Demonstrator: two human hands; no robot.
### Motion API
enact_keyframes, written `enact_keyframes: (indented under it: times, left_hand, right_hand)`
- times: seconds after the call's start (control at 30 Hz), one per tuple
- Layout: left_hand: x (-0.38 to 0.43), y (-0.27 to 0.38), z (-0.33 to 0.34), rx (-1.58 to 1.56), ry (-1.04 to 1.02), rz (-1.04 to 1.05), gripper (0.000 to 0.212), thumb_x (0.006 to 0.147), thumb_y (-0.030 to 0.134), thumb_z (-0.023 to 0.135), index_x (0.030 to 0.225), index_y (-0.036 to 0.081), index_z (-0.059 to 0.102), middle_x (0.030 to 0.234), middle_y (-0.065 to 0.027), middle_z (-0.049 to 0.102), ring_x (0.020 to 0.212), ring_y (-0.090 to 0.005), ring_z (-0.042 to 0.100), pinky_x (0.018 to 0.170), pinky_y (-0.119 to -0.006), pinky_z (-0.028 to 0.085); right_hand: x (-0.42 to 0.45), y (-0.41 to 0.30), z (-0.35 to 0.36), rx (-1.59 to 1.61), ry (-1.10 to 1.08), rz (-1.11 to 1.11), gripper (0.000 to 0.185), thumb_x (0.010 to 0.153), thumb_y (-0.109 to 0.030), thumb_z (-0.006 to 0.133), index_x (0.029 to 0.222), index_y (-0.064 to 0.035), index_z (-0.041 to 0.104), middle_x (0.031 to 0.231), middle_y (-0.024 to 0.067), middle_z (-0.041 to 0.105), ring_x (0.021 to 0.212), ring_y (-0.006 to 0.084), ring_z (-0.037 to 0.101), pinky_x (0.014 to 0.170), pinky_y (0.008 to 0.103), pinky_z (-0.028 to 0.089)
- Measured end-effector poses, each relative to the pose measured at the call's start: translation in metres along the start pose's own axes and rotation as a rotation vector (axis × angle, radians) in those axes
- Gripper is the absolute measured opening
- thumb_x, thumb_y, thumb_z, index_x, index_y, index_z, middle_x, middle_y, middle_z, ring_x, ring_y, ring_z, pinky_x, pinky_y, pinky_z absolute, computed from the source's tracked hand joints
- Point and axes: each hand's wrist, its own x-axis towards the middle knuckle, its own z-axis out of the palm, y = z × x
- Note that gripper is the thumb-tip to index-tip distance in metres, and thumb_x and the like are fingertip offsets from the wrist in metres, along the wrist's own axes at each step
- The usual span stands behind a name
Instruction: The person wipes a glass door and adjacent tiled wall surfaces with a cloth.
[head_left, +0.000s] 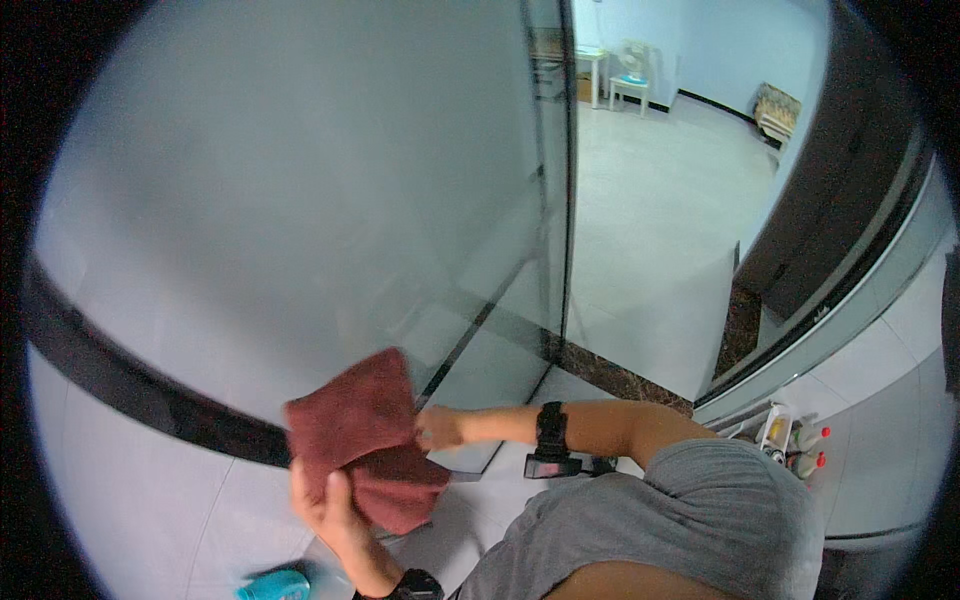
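A dark red cloth, folded in part, hangs between my two hands in front of a large glass panel. My left hand holds its lower left side, with the thumb on the near face. At the cloth's right edge, my right hand is closed and touches or grips it; its fingertips are blurred and partly hidden. Each wrist bears a black strap, and a small device hangs at the right one.
A turquoise bottle lies low on the left. Bottles with red caps stand beside a white container at the right. Beyond a dark stone threshold, the doorway shows a room with a fan on a white stool.
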Motion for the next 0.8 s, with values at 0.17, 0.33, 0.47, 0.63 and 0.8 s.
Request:
enact_keyframes:
  times: [0.17,0.33,0.47,0.63,0.8]
  left_hand:
    - [0.019,-0.065,0.086,-0.375,-0.371,-0.546,0.041,0.078,0.016,0.064,0.111,-0.002,0.049,0.105,-0.0107,0.057,0.09,-0.0199,0.057,0.082,-0.032,0.044]
    - [0.021,-0.116,0.162,-0.249,-0.465,-0.706,0.038,0.084,0.023,0.057,0.116,0.005,0.046,0.108,-0.0076,0.055,0.093,-0.0214,0.055,0.08,-0.034,0.046]
    - [0.019,-0.157,0.248,-0.274,-0.582,-0.735,0.032,0.087,0.024,0.053,0.112,0.005,0.048,0.106,-0.0069,0.055,0.091,-0.0206,0.055,0.078,-0.033,0.046]
    - [-0.008,-0.171,0.36,-0.148,-0.712,-0.829,0.031,0.087,0.021,0.053,0.111,0.001,0.051,0.103,-0.0083,0.057,0.089,-0.0163,0.055,0.077,-0.028,0.045]
    - [-0.036,-0.216,0.453,-0.124,-1.154,-0.806,0.029,0.087,0.018,0.053,0.108,-0.001,0.053,0.099,-0.0071,0.059,0.085,-0.014,0.056,0.077,-0.027,0.044]
  right_hand:
    - [-0.09,0.012,-0.095,1.048,0.162,-0.036,0.053,0.082,-0.05,0.047,0.111,-0.0058,0.051,0.108,0.0082,0.056,0.099,0.0189,0.052,0.086,0.0358,0.04]
    - [-0.188,0.004,-0.152,1.498,0.13,-0.076,0.069,0.081,-0.06,0.041,0.12,-0.0039,0.044,0.119,0.0092,0.049,0.11,0.0168,0.045,0.093,0.0357,0.037]
    - [-0.268,0.023,-0.188,1.09,0.481,-0.011,0.062,0.076,-0.054,0.054,0.114,-0.0048,0.05,0.113,0.0055,0.054,0.102,0.016,0.051,0.088,0.0334,0.04]
    - [-0.342,0.046,-0.225,0.844,0.664,0.118,0.052,0.067,-0.024,0.074,0.108,0.0011,0.053,0.093,0.0065,0.06,0.084,0.0163,0.056,0.078,0.0304,0.043]
    - [-0.443,0.045,-0.253,0.887,1.214,0.364,0.028,0.074,-0.012,0.064,0.097,0.0038,0.058,0.089,0.0091,0.062,0.077,0.0161,0.059,0.07,0.0288,0.047]
